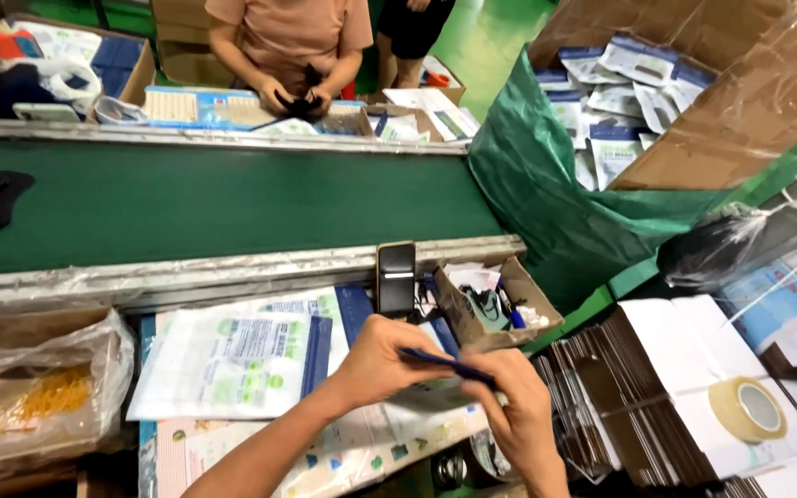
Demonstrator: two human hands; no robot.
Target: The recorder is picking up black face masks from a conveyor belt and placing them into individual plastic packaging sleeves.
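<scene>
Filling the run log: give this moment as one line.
left hand: pinching dark blue strip | right hand: gripping strip's other end | under hands: printed pouches | ahead: phone, small cardboard box, green conveyor belt

Green conveyor belt (pixel 223 207), metal-edged, running left to right across the workspace. Beyond its far edge: green painted floor (pixel 491 37) and stacked cardboard boxes (pixel 182 37). At its right end: green plastic sheet (pixel 555 203) draped under a large open carton (pixel 731 101). Near side, left: box lined with clear plastic (pixel 39 387). Even indoor light.
</scene>
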